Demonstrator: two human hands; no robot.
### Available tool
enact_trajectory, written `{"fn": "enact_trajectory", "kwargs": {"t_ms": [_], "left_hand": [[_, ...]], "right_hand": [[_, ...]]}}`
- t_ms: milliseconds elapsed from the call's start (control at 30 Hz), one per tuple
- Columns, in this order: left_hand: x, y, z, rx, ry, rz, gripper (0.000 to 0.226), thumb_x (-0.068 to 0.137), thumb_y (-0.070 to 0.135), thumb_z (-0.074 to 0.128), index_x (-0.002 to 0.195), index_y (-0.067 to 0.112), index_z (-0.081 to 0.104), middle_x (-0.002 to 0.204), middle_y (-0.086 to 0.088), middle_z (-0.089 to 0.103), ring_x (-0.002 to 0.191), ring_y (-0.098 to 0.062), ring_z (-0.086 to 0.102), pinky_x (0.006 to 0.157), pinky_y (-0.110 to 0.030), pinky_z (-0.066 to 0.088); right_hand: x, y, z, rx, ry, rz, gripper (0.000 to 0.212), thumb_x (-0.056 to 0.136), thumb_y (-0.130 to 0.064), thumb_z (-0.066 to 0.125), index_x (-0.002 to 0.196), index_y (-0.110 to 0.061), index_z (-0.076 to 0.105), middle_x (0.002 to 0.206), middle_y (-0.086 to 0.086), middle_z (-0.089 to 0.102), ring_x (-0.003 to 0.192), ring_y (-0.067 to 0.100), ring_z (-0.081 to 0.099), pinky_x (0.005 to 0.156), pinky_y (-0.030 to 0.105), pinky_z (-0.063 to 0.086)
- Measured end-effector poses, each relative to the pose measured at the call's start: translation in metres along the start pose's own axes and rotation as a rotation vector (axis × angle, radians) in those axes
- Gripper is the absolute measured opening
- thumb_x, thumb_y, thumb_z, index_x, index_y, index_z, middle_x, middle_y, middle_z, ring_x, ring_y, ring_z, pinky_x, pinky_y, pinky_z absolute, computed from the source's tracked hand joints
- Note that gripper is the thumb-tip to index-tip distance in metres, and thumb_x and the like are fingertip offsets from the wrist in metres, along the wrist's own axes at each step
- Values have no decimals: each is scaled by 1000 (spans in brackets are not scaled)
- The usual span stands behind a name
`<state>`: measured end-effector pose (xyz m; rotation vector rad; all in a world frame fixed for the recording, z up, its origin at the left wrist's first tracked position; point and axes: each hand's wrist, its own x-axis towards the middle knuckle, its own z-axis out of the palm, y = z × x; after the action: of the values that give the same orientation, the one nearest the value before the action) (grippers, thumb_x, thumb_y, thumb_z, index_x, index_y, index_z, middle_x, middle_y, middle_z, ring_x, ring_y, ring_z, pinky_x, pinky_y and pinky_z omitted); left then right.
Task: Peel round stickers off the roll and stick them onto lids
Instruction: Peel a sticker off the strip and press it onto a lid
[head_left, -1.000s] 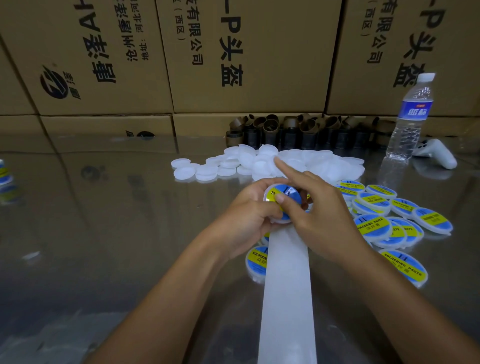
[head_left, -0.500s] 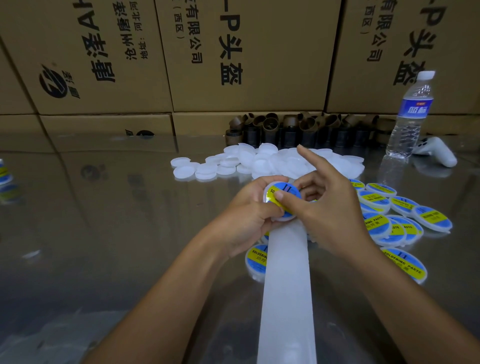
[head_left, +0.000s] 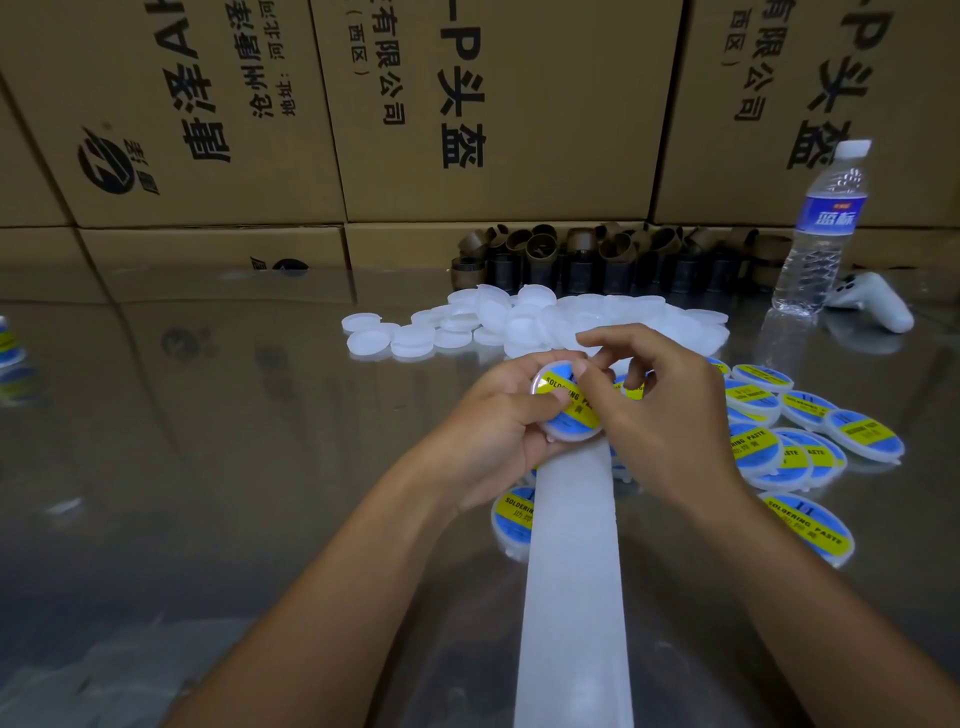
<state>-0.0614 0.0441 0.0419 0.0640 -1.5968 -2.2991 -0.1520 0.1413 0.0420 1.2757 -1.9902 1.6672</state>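
Note:
My left hand (head_left: 498, 421) grips a white round lid (head_left: 566, 418) that carries a blue and yellow "soldering paste" sticker. The thumb of my right hand (head_left: 665, 410) presses on the sticker's upper right part; its index finger points out above the lid and the other fingers curl loosely behind. A white backing strip (head_left: 571, 571) runs from under both hands toward me. Plain white lids (head_left: 519, 322) lie heaped just beyond my hands. Several stickered lids (head_left: 769, 447) lie to the right, and one more (head_left: 511, 512) lies left of the strip. The sticker roll itself is hidden.
Everything rests on a glossy reflective tabletop (head_left: 208, 441). Brown cardboard boxes (head_left: 467, 104) wall off the back, with several dark roll cores (head_left: 597, 254) in front of them. A water bottle (head_left: 821, 234) and a white controller (head_left: 878, 304) stand at the far right.
My right thumb has slid from the sticker's lower left edge up to its upper right part. The lid now faces me more, showing the printed words. My left hand keeps its grip.

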Motion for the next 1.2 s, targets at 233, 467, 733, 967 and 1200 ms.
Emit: {"fn": "enact_trajectory", "kwargs": {"t_ms": [233, 467, 733, 967, 1200], "left_hand": [[2, 2, 1, -73, 84, 52, 33, 95, -10, 34, 120, 0, 53, 125, -24, 56, 112, -32, 58, 95, -36, 51], [3, 4, 3, -171, 68, 177, 32, 92, -11, 33, 110, 5, 54, 113, -6, 64, 99, -18, 66, 92, -32, 51], [3, 2, -1, -68, 81, 158, 27, 95, -1, 41, 119, 0, 54, 118, -15, 62, 102, -22, 63, 89, -27, 54], [1, -3, -5, 316, 217, 166, 22, 95, 17, 53, 108, 5, 66, 96, -10, 72, 87, -16, 68, 81, -28, 55], [1, 0, -4, 322, 281, 188, 14, 95, 13, 53, 97, 7, 65, 89, -10, 69, 78, -15, 64, 71, -25, 53]], "right_hand": [[-1, -2, 5, 138, 66, 77, 24, 88, -10, 61, 103, -28, 57, 88, -6, 55, 68, 1, 49, 61, 8, 37], [-2, -3, 10, 272, 72, 249, 10, 86, -26, 66, 86, -24, 56, 79, -7, 60, 66, -2, 53, 62, 11, 42], [-2, -6, 5, 401, -103, 316, 9, 89, -20, 63, 81, -17, 65, 68, 5, 70, 63, 7, 65, 65, 20, 53], [-2, -7, 4, 384, -100, 325, 8, 89, -20, 62, 84, -14, 65, 73, 7, 71, 67, 11, 67, 68, 26, 54], [-3, -11, 5, 436, -143, 321, 14, 84, -20, 67, 93, -10, 64, 76, 8, 72, 73, 16, 69, 71, 28, 55]]}}
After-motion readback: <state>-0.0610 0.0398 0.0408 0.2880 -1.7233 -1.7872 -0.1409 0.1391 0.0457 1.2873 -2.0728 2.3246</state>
